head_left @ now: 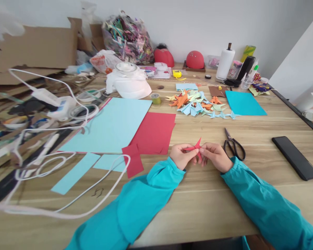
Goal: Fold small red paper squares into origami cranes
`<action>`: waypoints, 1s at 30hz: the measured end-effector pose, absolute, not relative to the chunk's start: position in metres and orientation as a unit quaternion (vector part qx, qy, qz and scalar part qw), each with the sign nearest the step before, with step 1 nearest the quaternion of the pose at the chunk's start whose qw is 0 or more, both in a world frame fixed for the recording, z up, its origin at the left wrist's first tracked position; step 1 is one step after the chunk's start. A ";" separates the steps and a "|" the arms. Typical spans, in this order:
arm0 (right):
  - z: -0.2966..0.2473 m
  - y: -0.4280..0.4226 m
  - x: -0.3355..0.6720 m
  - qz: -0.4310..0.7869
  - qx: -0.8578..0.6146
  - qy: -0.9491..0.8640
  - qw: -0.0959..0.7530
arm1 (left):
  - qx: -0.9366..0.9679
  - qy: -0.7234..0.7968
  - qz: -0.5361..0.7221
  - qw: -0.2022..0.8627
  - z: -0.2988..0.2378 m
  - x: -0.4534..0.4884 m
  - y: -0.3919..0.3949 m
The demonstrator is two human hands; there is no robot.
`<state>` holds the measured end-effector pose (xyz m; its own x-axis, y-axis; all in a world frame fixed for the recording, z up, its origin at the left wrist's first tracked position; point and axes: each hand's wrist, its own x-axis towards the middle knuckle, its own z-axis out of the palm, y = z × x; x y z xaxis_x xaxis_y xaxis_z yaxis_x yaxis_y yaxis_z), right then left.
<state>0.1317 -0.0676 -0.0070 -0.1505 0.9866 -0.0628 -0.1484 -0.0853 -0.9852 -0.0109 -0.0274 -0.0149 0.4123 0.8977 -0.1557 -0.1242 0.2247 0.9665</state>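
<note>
Between my two hands, above the wooden table, is a small folded red paper crane point(198, 147) with pointed tips. My left hand point(183, 156) pinches it from the left, thumb and fingers pressed together. From the right, my right hand point(214, 156) pinches the same folded paper; part of it is hidden behind the fingers. Black-handled scissors point(233, 145) lie just beyond my right hand, blades pointing away. Red paper sheets point(156, 133) and a small red strip point(133, 161) lie to the left. A pile of folded paper cranes point(193, 103) in orange, blue and green sits farther back.
Light blue sheets point(109, 121) and a white cable point(94, 208) spread over the left side. A black phone point(295, 157) lies at the right. Bright blue paper point(245, 102), a thread spool point(155, 98) and a yellow tape measure point(177, 73) are farther back.
</note>
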 end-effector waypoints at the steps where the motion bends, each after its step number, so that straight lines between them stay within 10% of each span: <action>1: -0.007 -0.068 0.132 0.591 -0.442 -0.476 0.479 | 0.495 0.391 0.373 0.681 -0.014 -0.011 -0.028; 30: -0.016 -0.070 0.127 0.595 -0.452 -0.444 0.495 | 0.359 0.346 0.368 0.785 -0.005 -0.009 -0.026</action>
